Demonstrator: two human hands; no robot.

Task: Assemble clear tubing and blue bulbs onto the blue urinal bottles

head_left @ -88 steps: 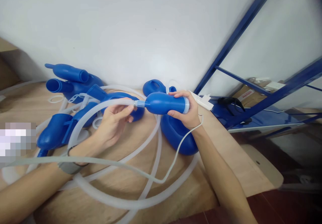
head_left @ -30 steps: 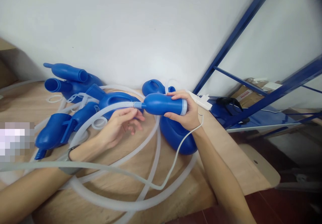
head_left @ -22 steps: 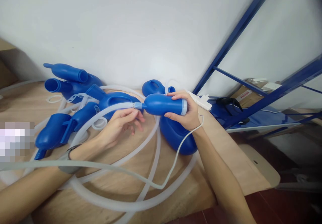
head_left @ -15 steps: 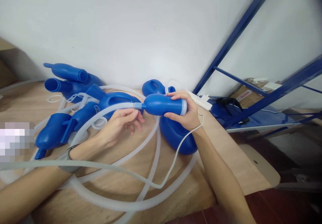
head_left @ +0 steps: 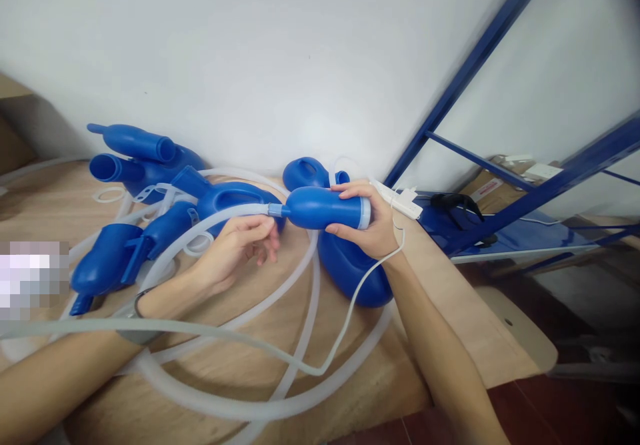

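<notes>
My right hand (head_left: 373,221) is wrapped round the wide end of a blue bottle-shaped plastic piece (head_left: 320,207). A pale translucent rim (head_left: 366,212) shows at that end, by my palm. The narrow spout at the other end points left and meets the end of a translucent hose (head_left: 220,217). Just below this joint is my left hand (head_left: 245,245), its fingers loosely curled, with nothing seen in them. Its thumb side lies close under the hose; whether it touches cannot be made out. The hose runs left and loops over the wooden table (head_left: 240,358).
Blue plastic jugs (head_left: 185,158) and spouted pieces (head_left: 107,258) lie at the left, with white rings (head_left: 197,243) among them. Another blue vessel (head_left: 350,268) sits beneath my right hand. A white cable (head_left: 350,321) crosses in front. A power strip (head_left: 400,199) and blue rack (head_left: 470,65) stand right.
My left hand has drawn slightly left and its fingers have curled in more beside the hose joint. My right hand keeps its hold on the blue piece.
</notes>
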